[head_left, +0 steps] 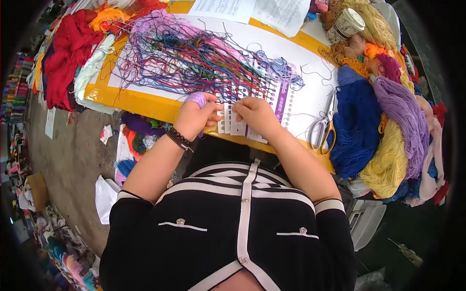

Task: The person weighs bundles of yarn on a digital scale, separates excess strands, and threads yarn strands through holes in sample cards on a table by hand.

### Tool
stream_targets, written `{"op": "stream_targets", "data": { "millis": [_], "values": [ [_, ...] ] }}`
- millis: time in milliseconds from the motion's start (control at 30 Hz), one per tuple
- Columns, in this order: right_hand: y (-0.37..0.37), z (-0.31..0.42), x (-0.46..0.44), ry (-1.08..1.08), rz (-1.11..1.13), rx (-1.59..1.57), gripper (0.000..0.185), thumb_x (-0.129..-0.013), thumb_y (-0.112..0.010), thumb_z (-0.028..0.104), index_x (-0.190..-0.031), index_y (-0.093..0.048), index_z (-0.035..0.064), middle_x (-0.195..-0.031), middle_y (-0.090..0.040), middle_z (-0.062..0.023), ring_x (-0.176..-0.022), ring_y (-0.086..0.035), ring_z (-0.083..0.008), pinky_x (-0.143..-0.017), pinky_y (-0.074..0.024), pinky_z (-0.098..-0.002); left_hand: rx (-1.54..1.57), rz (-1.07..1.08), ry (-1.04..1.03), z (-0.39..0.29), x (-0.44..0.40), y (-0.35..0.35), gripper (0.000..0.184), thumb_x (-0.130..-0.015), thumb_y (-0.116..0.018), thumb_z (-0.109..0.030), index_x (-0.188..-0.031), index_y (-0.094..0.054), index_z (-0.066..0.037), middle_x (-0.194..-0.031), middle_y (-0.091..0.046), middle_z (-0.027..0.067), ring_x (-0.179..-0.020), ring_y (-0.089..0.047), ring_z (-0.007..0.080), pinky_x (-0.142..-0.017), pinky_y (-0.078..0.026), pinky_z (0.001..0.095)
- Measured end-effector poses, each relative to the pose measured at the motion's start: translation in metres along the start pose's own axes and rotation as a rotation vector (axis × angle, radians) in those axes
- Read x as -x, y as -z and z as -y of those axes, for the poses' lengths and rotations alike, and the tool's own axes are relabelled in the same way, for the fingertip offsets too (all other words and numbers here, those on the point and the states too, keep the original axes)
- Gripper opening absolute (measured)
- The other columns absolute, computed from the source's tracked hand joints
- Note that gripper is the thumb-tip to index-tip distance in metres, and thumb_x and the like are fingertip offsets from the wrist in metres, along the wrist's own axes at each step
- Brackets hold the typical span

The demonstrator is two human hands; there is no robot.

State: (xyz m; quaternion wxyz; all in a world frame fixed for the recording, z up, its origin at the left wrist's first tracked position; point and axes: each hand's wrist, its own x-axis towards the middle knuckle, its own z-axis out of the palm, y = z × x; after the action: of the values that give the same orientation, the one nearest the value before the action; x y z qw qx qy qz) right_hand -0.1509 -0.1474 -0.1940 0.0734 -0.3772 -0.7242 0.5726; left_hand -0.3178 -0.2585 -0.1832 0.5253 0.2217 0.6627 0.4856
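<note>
Two hands: the left hand [194, 115] and the right hand [258, 116] are over the near edge of the yellow-edged table [130, 104], slightly apart.
Left grip: fingers half curled at the left side of the perforated cards [238, 128], a lilac wrap [198, 99] around part of the hand; what the fingertips hold, if anything, I cannot tell.
Right grip: thumb and forefinger nearly together over the cards; a thread or card edge may be pinched there, but the tips are too small to be sure.
Card position: side by side at the table's near edge, with purple-printed strips to the right.
Embroidery threads [194, 68]: a loose multicoloured fan spreading left and far from the cards.
Thread handling: probably light, limp, rather slippery and quick to snarl; best pinched singly, close to the holes.
Card handling: likely thin and fairly stiff, easily creased; best steadied by the plain near ends.
Patterned cup [340, 31]: white-lidded, tilted among tan skeins at far right; contents hidden.
White plastic bin [370, 224]: below the table, near right; contents unclear.
Scissors [329, 138]: right of the cards, beside the navy skein [357, 127].
</note>
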Motion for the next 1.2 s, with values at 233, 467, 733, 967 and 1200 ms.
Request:
{"op": "stream_targets", "data": {
  "millis": [233,467,733,967,1200],
  "values": [
    [-0.002,0.003,-0.003,-0.011,-0.037,0.084,0.022,-0.081,-0.058,0.021,-0.079,-0.070,0.0025,-0.067,-0.067,-0.0096,-0.061,-0.063,-0.0211,-0.061,-0.0495,-0.0341,0.165,0.061,-0.032,0.008,-0.007,-0.013,0.026,-0.088,-0.059,-0.010,-0.110,-0.052,0.002,-0.085,-0.064,0.0071,-0.073,-0.065,0.0130,-0.059,-0.052,0.0231],
    [0.003,0.011,-0.004,-0.077,-0.005,0.080,0.022,-0.079,-0.058,0.021,-0.077,-0.070,0.0019,-0.065,-0.066,-0.0099,-0.060,-0.064,-0.0220,-0.061,-0.0500,-0.0352,-0.052,0.024,-0.150,0.013,-0.021,-0.017,0.021,-0.084,-0.060,-0.004,-0.103,-0.055,0.004,-0.083,-0.063,0.0079,-0.069,-0.064,0.0124,-0.058,-0.052,0.0237],
    [-0.006,0.001,-0.007,0.015,-0.003,0.065,0.019,-0.087,-0.058,0.019,-0.091,-0.064,0.0016,-0.071,-0.066,-0.0083,-0.065,-0.062,-0.0148,-0.060,-0.0478,-0.0298,-0.529,-0.107,-0.369,0.014,-0.018,-0.007,0.026,-0.076,-0.066,-0.011,-0.099,-0.060,-0.002,-0.074,-0.068,0.0073,-0.065,-0.066,0.0159,-0.062,-0.051,0.0302],
    [-0.010,0.012,0.003,-0.051,-0.056,-0.261,0.013,-0.091,-0.053,0.013,-0.102,-0.056,0.0060,-0.075,-0.066,-0.0039,-0.061,-0.047,-0.0050,-0.055,-0.0359,-0.0200,0.525,0.259,-0.211,0.014,-0.016,-0.010,0.032,-0.087,-0.062,-0.004,-0.113,-0.050,0.008,-0.097,-0.067,0.0141,-0.074,-0.063,0.0121,-0.060,-0.047,0.0228],
    [0.006,0.003,0.002,-0.162,-0.040,-0.639,0.017,-0.090,-0.053,0.011,-0.107,-0.054,0.0091,-0.073,-0.056,0.0007,-0.064,-0.049,-0.0075,-0.054,-0.0317,-0.0198,-0.389,0.178,-0.407,-0.001,0.002,-0.013,0.039,-0.085,-0.062,-0.011,-0.122,-0.054,0.000,-0.091,-0.066,0.0074,-0.066,-0.061,0.0129,-0.062,-0.050,0.0281]
  ]
}}
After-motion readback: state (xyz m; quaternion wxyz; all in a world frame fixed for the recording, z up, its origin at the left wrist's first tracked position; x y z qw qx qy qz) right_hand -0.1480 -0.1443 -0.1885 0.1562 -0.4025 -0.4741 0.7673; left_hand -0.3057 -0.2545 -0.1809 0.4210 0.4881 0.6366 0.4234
